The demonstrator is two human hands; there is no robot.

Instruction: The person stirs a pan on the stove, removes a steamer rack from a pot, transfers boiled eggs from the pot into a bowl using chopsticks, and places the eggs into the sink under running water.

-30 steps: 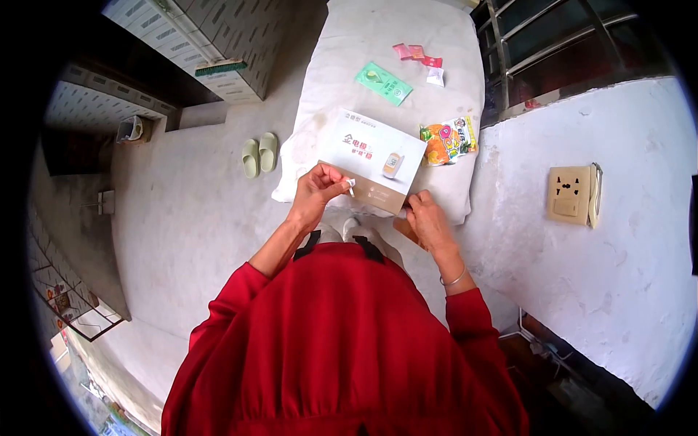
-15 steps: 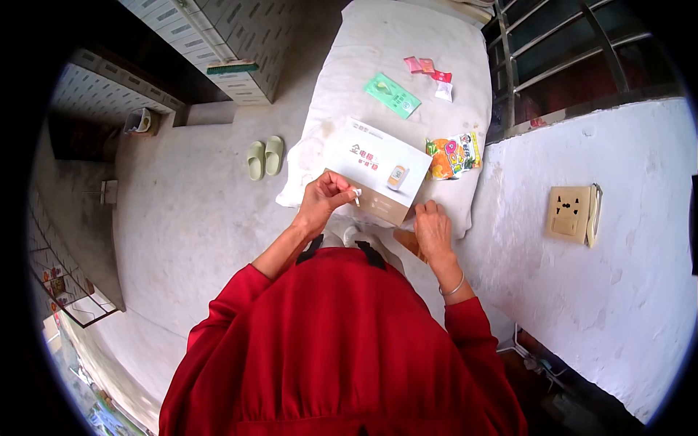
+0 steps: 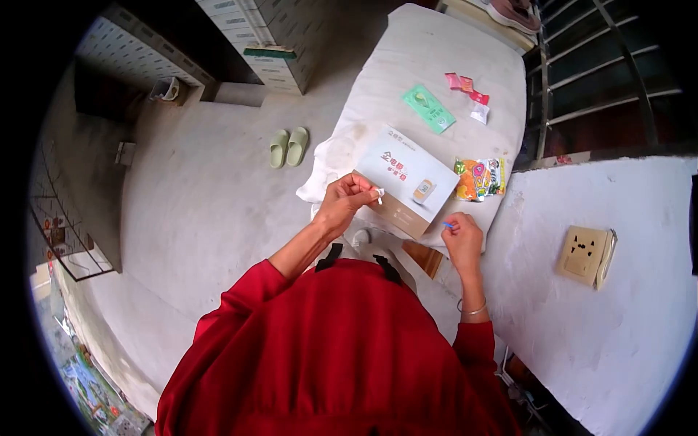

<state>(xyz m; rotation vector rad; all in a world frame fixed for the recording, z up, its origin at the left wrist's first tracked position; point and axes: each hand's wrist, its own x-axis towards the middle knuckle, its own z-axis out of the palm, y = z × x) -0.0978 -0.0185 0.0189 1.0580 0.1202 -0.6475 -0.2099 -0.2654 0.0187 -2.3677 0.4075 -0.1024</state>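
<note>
My left hand pinches a small white object between thumb and fingertips, over the near left edge of a white and brown printed box. The box lies flat and has red lettering and a picture of a small device on its lid. Right of the box's near corner, my right hand is closed, with a small blue piece between its fingertips. What kind of things the white and blue pieces are is too small to tell. An orange snack bag lies just beyond my right hand, beside the box.
The box rests on a white cloth-covered surface. Farther back lie a green packet, several red and pink small packets and a white one. Green slippers stand on the floor. At right, a wall bears a socket.
My right hand has lifted away from the box's near right corner, and a blue piece now shows in its fingers. My left hand keeps its pinch. The whole view has shifted.
</note>
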